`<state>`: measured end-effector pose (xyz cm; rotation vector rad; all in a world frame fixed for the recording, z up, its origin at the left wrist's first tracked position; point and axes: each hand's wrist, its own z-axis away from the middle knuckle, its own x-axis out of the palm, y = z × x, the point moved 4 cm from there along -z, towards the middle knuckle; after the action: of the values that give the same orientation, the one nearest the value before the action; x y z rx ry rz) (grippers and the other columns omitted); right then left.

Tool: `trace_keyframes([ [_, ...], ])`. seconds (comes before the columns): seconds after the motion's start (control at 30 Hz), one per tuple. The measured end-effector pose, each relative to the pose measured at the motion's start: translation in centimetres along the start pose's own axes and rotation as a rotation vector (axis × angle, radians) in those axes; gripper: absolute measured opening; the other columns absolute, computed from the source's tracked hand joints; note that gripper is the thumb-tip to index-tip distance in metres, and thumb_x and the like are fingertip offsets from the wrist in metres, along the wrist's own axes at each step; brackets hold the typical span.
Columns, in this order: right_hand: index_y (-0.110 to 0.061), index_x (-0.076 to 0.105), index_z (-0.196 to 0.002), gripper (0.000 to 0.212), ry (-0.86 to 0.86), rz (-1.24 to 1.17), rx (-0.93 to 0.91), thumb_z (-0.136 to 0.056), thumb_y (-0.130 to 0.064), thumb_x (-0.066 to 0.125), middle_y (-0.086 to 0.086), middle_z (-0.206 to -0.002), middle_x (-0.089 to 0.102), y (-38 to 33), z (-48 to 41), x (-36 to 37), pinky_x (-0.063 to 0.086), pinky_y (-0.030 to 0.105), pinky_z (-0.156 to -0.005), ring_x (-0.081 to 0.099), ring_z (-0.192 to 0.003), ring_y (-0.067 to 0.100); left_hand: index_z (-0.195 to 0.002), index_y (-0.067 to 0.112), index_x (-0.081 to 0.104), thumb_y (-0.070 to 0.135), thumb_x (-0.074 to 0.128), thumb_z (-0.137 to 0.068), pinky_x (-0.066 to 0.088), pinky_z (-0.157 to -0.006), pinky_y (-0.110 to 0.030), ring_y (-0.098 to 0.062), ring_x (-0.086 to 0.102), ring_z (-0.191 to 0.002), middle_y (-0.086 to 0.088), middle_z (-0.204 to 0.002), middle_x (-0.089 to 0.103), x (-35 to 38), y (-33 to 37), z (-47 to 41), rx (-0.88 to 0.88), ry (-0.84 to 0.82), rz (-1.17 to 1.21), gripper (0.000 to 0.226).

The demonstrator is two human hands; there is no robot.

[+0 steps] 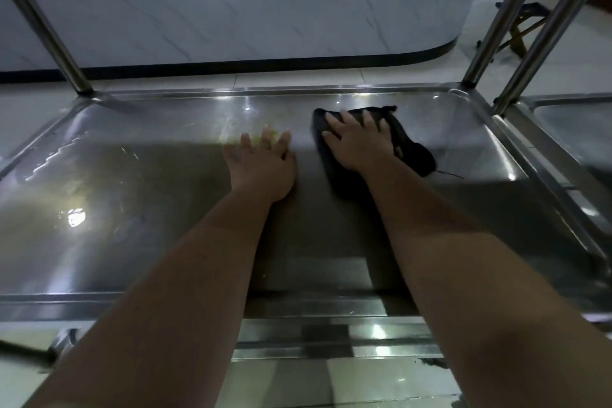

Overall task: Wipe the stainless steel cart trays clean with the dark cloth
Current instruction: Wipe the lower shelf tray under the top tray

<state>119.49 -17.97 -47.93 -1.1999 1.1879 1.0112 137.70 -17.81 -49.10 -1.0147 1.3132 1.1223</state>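
A wide stainless steel cart tray point(139, 242) fills the view, wet and streaked at its left side. The dark cloth point(410, 151) lies crumpled on the tray's far right part. My right hand point(359, 141) presses flat on the cloth with fingers spread. My left hand point(263, 164) rests flat on the bare steel just left of the cloth, fingers straight, next to a yellowish smear point(231, 134).
Steel cart posts rise at the far left corner point(46, 33) and far right corner point(500, 20). A second steel tray point(569, 116) adjoins on the right. A white marbled counter wall point(231, 7) stands behind, and a folding stool point(520, 30) sits on the tiled floor.
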Motion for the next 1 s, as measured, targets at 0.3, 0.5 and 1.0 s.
trace_keyframes([
  [0.3, -0.047, -0.006, -0.150, 0.060, -0.113, 0.010, -0.300, -0.092, -0.063, 0.002, -0.014, -0.162, -0.006, -3.0, 13.9, 0.7, -0.012, 0.047, -0.117, -0.012, -0.148, 0.023, -0.153, 0.043, 0.000, 0.046, 0.016, -0.102, -0.008, -0.112, -0.064, -0.034, -0.008, -0.149, 0.003, -0.164, -0.007, 0.2, -0.4, 0.1, 0.018, 0.004, 0.049, 0.054],
  [0.5, -0.049, 0.005, -0.150, 0.055, -0.046, 0.014, -0.257, -0.097, -0.059, 0.011, -0.014, -0.162, 0.005, -1.8, 11.0, 0.4, -0.003, 0.050, -0.118, -0.001, -0.149, 0.024, -0.154, 0.041, 0.000, 0.045, 0.013, -0.102, -0.007, -0.112, -0.063, -0.034, -0.007, -0.149, 0.004, -0.164, -0.006, 0.3, -0.2, 0.2, 0.023, 0.018, 0.032, 0.053],
  [1.0, -0.038, 0.002, -0.154, 0.058, -0.106, 0.050, -0.139, -0.100, -0.055, 0.013, -0.005, -0.164, -0.001, -2.2, 6.1, 0.1, -0.004, 0.056, -0.117, -0.006, -0.148, 0.032, -0.152, 0.047, -0.002, 0.054, 0.008, -0.099, -0.004, -0.113, -0.064, -0.034, -0.007, -0.149, 0.006, -0.164, -0.006, 0.4, -0.3, 0.3, 0.022, 0.018, 0.022, 0.054],
])
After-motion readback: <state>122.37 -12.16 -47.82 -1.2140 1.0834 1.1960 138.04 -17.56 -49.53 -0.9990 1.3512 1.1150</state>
